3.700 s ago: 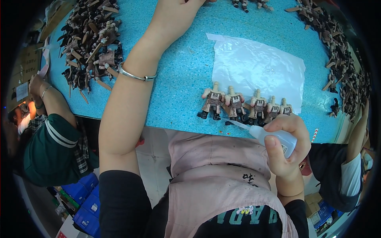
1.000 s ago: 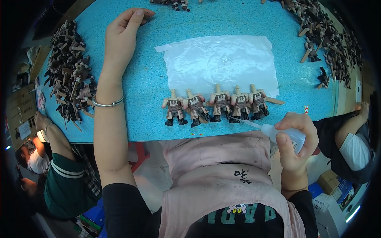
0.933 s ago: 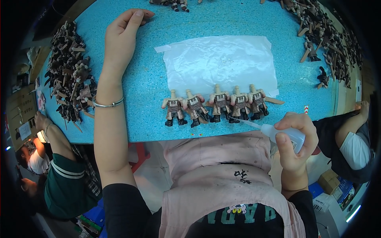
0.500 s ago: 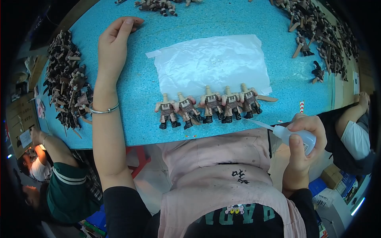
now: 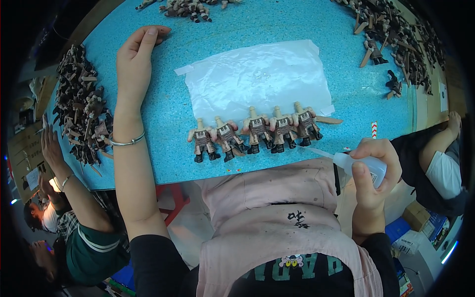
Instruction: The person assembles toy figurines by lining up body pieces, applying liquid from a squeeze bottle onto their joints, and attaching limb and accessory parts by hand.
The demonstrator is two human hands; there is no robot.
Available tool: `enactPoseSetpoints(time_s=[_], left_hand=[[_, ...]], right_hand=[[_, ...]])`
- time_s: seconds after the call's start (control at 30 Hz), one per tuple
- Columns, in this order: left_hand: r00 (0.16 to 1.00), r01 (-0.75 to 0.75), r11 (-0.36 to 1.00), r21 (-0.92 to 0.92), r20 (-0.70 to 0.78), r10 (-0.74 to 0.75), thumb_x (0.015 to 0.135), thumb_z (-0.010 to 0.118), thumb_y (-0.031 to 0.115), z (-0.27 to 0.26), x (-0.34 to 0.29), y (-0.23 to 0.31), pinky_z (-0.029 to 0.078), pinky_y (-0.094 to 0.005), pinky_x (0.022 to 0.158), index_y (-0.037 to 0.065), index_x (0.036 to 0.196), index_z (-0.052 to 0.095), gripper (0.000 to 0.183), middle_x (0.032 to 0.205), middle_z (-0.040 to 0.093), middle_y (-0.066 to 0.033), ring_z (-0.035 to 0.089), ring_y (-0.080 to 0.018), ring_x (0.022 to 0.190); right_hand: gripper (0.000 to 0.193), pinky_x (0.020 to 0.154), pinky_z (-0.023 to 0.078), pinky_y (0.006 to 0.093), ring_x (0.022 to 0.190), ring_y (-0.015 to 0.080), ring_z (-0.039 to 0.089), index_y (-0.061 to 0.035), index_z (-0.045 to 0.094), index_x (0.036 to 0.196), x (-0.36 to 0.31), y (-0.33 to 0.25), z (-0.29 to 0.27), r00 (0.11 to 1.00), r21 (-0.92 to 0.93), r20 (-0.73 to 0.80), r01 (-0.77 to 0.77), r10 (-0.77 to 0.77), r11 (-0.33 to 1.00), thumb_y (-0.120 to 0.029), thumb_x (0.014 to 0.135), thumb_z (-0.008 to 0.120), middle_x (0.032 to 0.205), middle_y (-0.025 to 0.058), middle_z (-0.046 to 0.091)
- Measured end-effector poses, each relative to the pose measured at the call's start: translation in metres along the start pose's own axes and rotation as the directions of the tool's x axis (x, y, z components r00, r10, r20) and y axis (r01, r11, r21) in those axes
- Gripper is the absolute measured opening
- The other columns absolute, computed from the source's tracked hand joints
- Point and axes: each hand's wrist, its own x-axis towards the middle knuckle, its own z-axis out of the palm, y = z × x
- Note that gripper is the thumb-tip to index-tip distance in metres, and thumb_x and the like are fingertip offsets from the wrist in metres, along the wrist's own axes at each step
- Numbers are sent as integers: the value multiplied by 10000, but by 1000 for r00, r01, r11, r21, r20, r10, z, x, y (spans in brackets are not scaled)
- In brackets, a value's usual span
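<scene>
My right hand (image 5: 378, 168) is closed round a small translucent squeeze bottle (image 5: 342, 162) with a long thin nozzle. The nozzle points left, its tip close to the black boots of a headless toy figure (image 5: 283, 129); whether it touches cannot be made out. That figure lies in a row of several alike, with beige necks, brown torsos and dark boots. On the blue table, left of a white plastic sheet (image 5: 257, 79), rests my left hand (image 5: 136, 57). Its fingers are curled together with the thumb against them, and nothing shows in them.
A heap of dark figure parts (image 5: 81, 109) lies along the left edge, another (image 5: 396, 39) at the far right. More parts (image 5: 188, 7) lie at the far edge. A brown flat piece (image 5: 329, 120) sticks out beside the row. Co-workers sit at both sides; one person's hand (image 5: 52, 146) is by the left heap.
The view has shifted slightly, while my hands and the bottle keep nearly the same places by the row. The left co-worker's arm has reached forward toward the left heap.
</scene>
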Motion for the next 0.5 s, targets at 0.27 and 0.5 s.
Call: enactPoseSetpoints(time_s=[0.27,0.5], left_hand=[[1000,-6,1000,0,1,6,985,515,245,-1,0,-1,436,-253,875,7,1007,696,299,990,682,-33,559,-116,919],[1000,7,1000,9,-2,-7,987,509,241,-1,0,0,438,-254,871,4,1002,693,301,986,681,-30,556,-112,918]], right_hand=[[139,594,449,234,668,141,603,19,627,874,0,1,0,1000,-1,-7,3,-3,1000,-52,772,689,820,106,649],[131,599,453,240,672,153,610,14,637,865,0,1,1,1000,-14,9,-3,3,1000,-46,762,691,820,105,653]])
